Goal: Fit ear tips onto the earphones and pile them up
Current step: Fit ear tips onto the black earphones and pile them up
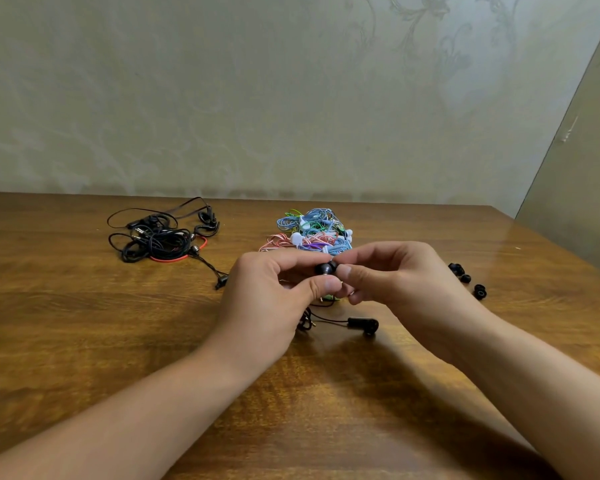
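So from the head cam I'm looking down at a brown wooden table [84, 341] with both forearms reaching in. My left hand [267, 306] and right hand [395, 282] meet right in the middle, just above the tabletop. Between them sits a small black earbud [325, 268]: the left thumb and forefinger are pinching it from the left side, and the right thumb and forefinger are pinched up against its right end, where there looks to be a black ear tip. I honestly can't tell if the tip is seated or just touching, it's too small and half hidden by fingertips. The other fingers on both hands are curled in under.

A thin black cable hangs down from the hands onto the table, ending in the pair's other black earbud [362, 323], which lies flat just below my right hand, next to what looks like a gold jack plug.

Behind the hands there's a pile of colourful earphones [309, 230], blue, pink, green and purple cords all bundled together. Off to the left, well apart from that, is a tangle of black earphones [160, 237] with a red cord mixed in. To the right of my right hand, a few loose black ear tips [466, 278] are scattered on the wood.

Patterned wallpaper [291, 98] behind the table.
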